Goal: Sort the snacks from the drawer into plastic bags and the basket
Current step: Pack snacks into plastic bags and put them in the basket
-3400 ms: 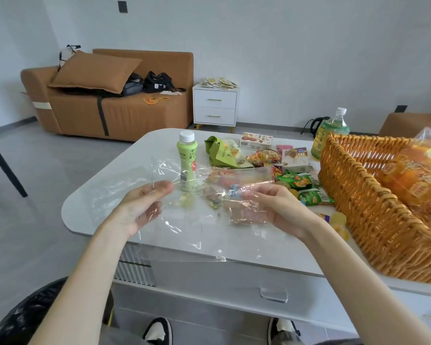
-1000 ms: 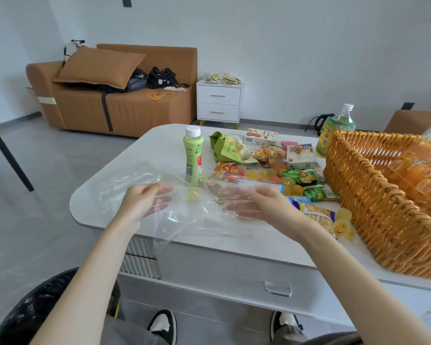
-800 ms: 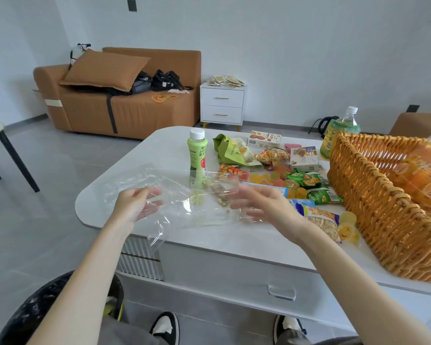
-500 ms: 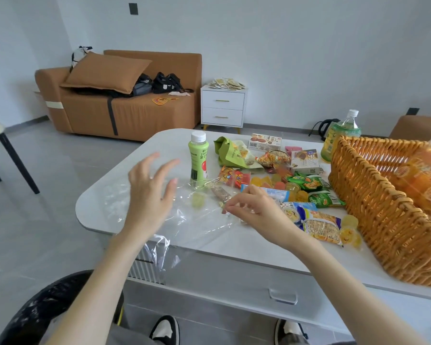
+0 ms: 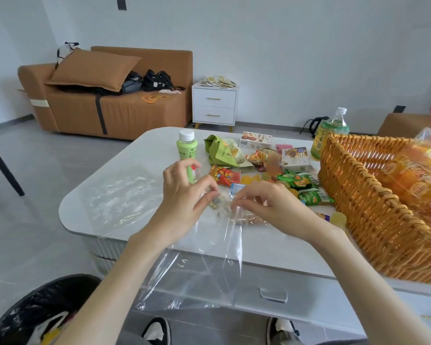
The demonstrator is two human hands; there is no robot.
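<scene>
Bag [image 5: 204, 270]: clear, glossy plastic film, creased; basket [image 5: 373, 212]: rough woven wicker; tabletop [image 5: 271, 241]: smooth, pale, faint sheen; snack packets [image 5: 297, 180]: glossy printed wrappers; sofa [image 5: 125, 110]: matt brown cloth.

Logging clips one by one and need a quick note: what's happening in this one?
A person at a white table pinches the top edge of a clear plastic bag with the left hand and right hand close together; the bag hangs over the table's front edge, its lower part empty. Loose snacks lie piled behind the hands, by a green bottle. The wicker basket on the right holds a bag of orange packets.
</scene>
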